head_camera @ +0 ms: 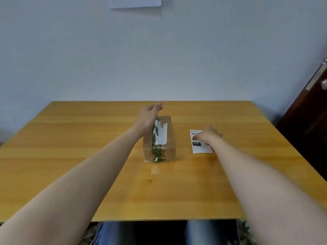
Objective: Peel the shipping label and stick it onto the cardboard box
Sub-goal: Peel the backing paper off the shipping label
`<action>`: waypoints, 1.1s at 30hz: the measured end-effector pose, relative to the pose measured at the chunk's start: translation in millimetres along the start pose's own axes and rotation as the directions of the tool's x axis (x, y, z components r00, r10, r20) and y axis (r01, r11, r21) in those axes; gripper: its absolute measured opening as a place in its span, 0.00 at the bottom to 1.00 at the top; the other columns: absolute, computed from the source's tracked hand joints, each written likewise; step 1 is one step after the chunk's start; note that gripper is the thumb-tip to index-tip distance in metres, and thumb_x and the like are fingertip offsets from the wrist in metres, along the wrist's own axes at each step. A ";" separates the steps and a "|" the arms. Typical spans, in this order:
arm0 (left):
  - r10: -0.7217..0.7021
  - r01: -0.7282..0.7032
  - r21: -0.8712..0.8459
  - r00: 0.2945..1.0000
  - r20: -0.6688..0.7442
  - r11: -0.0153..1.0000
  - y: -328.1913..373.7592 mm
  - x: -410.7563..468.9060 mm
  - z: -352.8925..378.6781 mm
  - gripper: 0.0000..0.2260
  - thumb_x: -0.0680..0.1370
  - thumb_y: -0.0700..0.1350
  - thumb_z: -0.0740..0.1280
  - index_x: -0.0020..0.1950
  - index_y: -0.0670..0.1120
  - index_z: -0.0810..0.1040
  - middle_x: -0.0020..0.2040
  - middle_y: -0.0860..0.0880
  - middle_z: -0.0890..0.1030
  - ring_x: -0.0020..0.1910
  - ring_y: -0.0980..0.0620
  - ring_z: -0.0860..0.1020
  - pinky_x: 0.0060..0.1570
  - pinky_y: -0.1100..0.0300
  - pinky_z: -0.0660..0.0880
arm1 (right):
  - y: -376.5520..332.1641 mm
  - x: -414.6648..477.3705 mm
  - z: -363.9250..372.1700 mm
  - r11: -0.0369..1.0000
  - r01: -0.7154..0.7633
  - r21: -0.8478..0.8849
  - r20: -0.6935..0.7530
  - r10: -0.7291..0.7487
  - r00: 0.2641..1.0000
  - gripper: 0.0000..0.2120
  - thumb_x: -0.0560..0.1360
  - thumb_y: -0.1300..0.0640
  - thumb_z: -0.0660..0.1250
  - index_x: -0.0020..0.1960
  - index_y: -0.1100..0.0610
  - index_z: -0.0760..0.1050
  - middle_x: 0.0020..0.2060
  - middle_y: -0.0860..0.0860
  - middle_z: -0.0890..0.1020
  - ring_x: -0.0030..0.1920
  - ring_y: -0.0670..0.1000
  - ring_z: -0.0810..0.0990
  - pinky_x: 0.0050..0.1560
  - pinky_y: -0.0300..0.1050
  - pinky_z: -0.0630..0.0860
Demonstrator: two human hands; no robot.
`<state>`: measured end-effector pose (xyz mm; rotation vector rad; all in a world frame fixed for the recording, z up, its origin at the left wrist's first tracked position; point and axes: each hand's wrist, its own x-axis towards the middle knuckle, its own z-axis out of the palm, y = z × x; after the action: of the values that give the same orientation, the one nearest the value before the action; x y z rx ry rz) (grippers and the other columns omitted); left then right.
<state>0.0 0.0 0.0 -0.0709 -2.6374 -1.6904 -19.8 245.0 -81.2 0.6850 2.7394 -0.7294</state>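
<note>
Table (88, 138): wooden, by pale wall (159, 59).
Box (170, 138): centre; left hand (149, 114) over far edge, fingers loose.
Label (201, 147): right of box; right hand (209, 134) upon, grip unclear.

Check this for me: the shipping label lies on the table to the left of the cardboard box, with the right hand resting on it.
One thing is wrong: the side. The head view shows the shipping label lying on the table to the right of the cardboard box, not the left. The right hand does rest on it, as you said.
</note>
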 end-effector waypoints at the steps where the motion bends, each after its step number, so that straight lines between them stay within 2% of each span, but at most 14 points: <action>1: 0.001 -0.001 0.002 1.000 0.015 1.000 -1.7 1.2 0.0 0.22 0.85 0.58 0.57 0.66 0.47 0.82 0.72 0.47 0.77 0.72 0.47 0.72 0.59 0.55 0.65 | -0.4 0.8 2.2 0.999 -0.021 -0.026 -0.013 0.020 1.000 0.41 0.70 0.41 0.78 0.75 0.53 0.65 0.72 0.56 0.73 0.75 0.61 0.67 0.63 0.55 0.67; 3: -0.008 0.007 0.020 0.999 0.031 1.000 -7.0 4.0 -0.3 0.22 0.85 0.59 0.57 0.66 0.47 0.82 0.72 0.47 0.77 0.70 0.48 0.72 0.60 0.55 0.65 | -2.0 -0.6 5.2 0.996 -0.077 -0.038 -0.038 0.075 0.996 0.47 0.69 0.40 0.80 0.78 0.53 0.60 0.76 0.58 0.66 0.77 0.62 0.62 0.67 0.57 0.67; 6: -0.014 0.013 0.022 0.999 0.033 1.000 -12.8 8.1 1.6 0.22 0.84 0.61 0.57 0.65 0.49 0.82 0.69 0.48 0.79 0.63 0.51 0.73 0.60 0.53 0.66 | -6.6 -3.2 7.7 0.994 -0.094 -0.049 -0.032 0.093 0.995 0.51 0.69 0.44 0.82 0.81 0.53 0.55 0.78 0.59 0.60 0.78 0.63 0.57 0.68 0.60 0.69; 10: -0.003 0.003 0.057 1.000 -0.007 0.998 -18.8 17.1 0.2 0.24 0.81 0.65 0.56 0.60 0.53 0.84 0.68 0.50 0.80 0.69 0.46 0.73 0.70 0.45 0.67 | -9.3 5.0 9.5 0.993 -0.113 0.033 -0.029 0.114 0.993 0.55 0.67 0.48 0.84 0.81 0.53 0.52 0.75 0.61 0.63 0.75 0.64 0.61 0.67 0.62 0.73; 13: -0.009 0.010 0.072 1.000 -0.014 0.997 -19.1 20.4 -0.3 0.25 0.78 0.67 0.56 0.59 0.55 0.85 0.68 0.50 0.80 0.71 0.43 0.71 0.72 0.40 0.65 | -8.8 5.5 10.7 0.993 -0.110 0.047 -0.031 0.112 0.993 0.55 0.68 0.49 0.84 0.81 0.54 0.50 0.75 0.61 0.64 0.75 0.64 0.60 0.67 0.60 0.72; 16: -0.014 0.015 0.063 1.000 -0.012 0.998 -16.9 21.2 -1.6 0.24 0.77 0.68 0.55 0.57 0.57 0.84 0.68 0.51 0.80 0.73 0.42 0.70 0.73 0.38 0.64 | -7.2 6.3 12.0 0.992 -0.112 0.055 -0.056 0.115 0.992 0.49 0.70 0.51 0.83 0.79 0.56 0.55 0.73 0.60 0.69 0.75 0.63 0.61 0.62 0.56 0.69; 18: -0.014 0.014 0.059 1.000 -0.005 0.998 -14.6 19.8 -2.4 0.22 0.77 0.68 0.56 0.55 0.58 0.84 0.69 0.52 0.79 0.73 0.42 0.69 0.73 0.38 0.64 | -3.9 7.4 12.5 0.994 -0.100 0.041 -0.073 0.103 0.992 0.39 0.71 0.52 0.81 0.74 0.56 0.63 0.66 0.56 0.76 0.72 0.62 0.65 0.56 0.53 0.70; 20: -0.018 0.019 0.061 1.000 -0.005 0.998 -12.3 18.2 -3.6 0.22 0.76 0.68 0.56 0.53 0.59 0.84 0.69 0.53 0.79 0.74 0.42 0.68 0.74 0.38 0.63 | 0.0 8.0 12.8 0.991 -0.089 0.095 -0.096 0.098 0.991 0.26 0.75 0.55 0.77 0.69 0.53 0.71 0.56 0.54 0.78 0.70 0.61 0.66 0.59 0.54 0.74; 22: -0.017 0.017 0.056 1.000 -0.006 0.998 -9.6 15.6 -5.0 0.22 0.75 0.69 0.56 0.51 0.59 0.84 0.70 0.54 0.79 0.75 0.42 0.67 0.74 0.38 0.62 | 2.8 8.0 12.0 0.985 -0.082 0.151 -0.114 0.100 0.988 0.18 0.78 0.57 0.72 0.67 0.52 0.77 0.56 0.54 0.79 0.70 0.60 0.66 0.64 0.57 0.75; 24: -0.010 0.011 0.046 1.000 -0.005 0.999 -7.1 13.1 -7.3 0.22 0.74 0.69 0.56 0.50 0.60 0.84 0.70 0.54 0.79 0.75 0.43 0.67 0.75 0.38 0.62 | 2.2 4.8 8.4 0.975 -0.060 0.216 -0.129 0.089 0.988 0.15 0.79 0.57 0.72 0.65 0.51 0.80 0.59 0.55 0.82 0.71 0.60 0.66 0.63 0.56 0.74; 26: -0.007 0.008 0.031 1.000 -0.004 0.999 -2.7 9.0 -10.0 0.21 0.75 0.68 0.57 0.51 0.59 0.84 0.70 0.52 0.79 0.75 0.43 0.68 0.75 0.39 0.62 | -0.9 -1.2 2.9 0.959 -0.037 0.282 -0.136 0.078 0.988 0.15 0.77 0.54 0.74 0.63 0.52 0.82 0.60 0.54 0.82 0.72 0.61 0.66 0.58 0.52 0.73; 29: 0.019 -0.019 -0.002 1.000 0.000 1.000 7.1 2.5 -14.0 0.20 0.80 0.63 0.58 0.57 0.55 0.84 0.69 0.50 0.79 0.74 0.45 0.70 0.72 0.43 0.65 | -9.1 -12.2 -8.2 0.925 0.021 0.380 -0.144 0.037 0.989 0.15 0.76 0.52 0.76 0.61 0.54 0.83 0.59 0.53 0.82 0.73 0.61 0.66 0.52 0.48 0.67; 31: 0.051 -0.050 -0.025 0.999 0.009 0.998 13.7 1.0 -17.4 0.18 0.83 0.58 0.61 0.62 0.49 0.83 0.65 0.50 0.80 0.69 0.49 0.73 0.65 0.53 0.69 | -18.5 -18.4 -18.1 0.865 0.092 0.493 -0.174 -0.006 0.985 0.13 0.76 0.53 0.76 0.60 0.53 0.83 0.57 0.52 0.82 0.71 0.59 0.70 0.55 0.48 0.71; 33: 0.077 -0.077 -0.034 0.997 0.018 0.996 21.7 -2.5 -22.6 0.14 0.84 0.52 0.64 0.64 0.46 0.82 0.59 0.53 0.81 0.62 0.52 0.77 0.55 0.62 0.70 | -31.8 -30.0 -31.2 0.766 0.198 0.612 -0.225 -0.071 0.972 0.11 0.76 0.55 0.75 0.58 0.53 0.84 0.56 0.51 0.86 0.61 0.55 0.81 0.55 0.47 0.76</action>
<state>3.0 -11.6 29.0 -0.1875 -2.5840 -1.7186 -12.4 225.3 -31.8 0.7021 2.7045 -1.7559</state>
